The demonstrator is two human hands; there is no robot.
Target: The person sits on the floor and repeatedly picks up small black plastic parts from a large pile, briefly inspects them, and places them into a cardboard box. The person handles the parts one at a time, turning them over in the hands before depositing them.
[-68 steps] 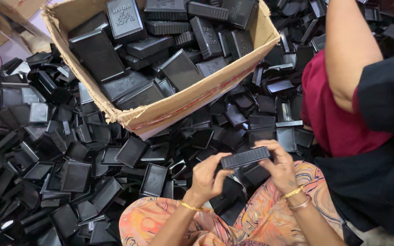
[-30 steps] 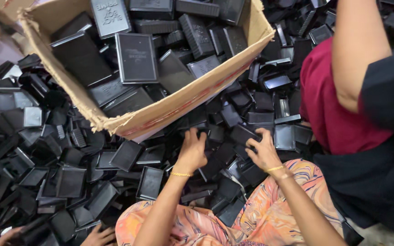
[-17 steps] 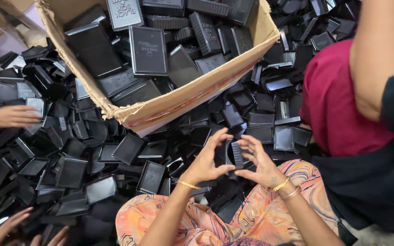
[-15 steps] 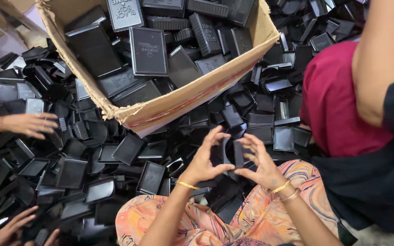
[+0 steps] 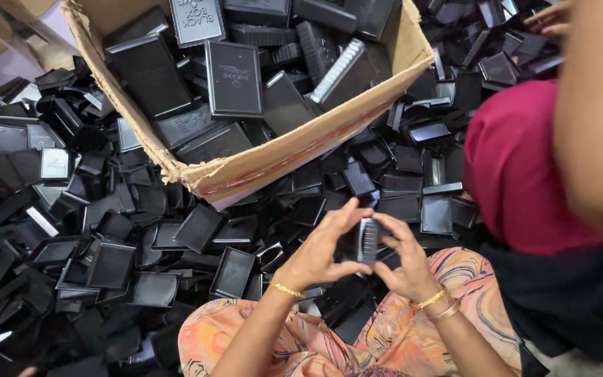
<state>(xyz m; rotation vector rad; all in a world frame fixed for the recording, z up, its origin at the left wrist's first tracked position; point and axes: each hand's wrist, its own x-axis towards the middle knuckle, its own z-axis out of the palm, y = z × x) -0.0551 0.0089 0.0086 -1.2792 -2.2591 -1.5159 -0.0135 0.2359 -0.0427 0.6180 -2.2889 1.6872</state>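
Hands meet just above the person's lap: the left hand and the right hand both grasp one small black ribbed part, held upright between the fingertips. The part is in the air, near the low front corner of the cardboard box but apart from it.

Around the hands there is very little free room. A pile of black plastic trays covers the floor to the left and ahead, up to the patterned orange clothing on the knees. The box stands tilted over this pile, with a torn, bent edge, and it is filled with larger black cases. On the right side another person in a red top sits very close, and this person's bare arm reaches over that side.
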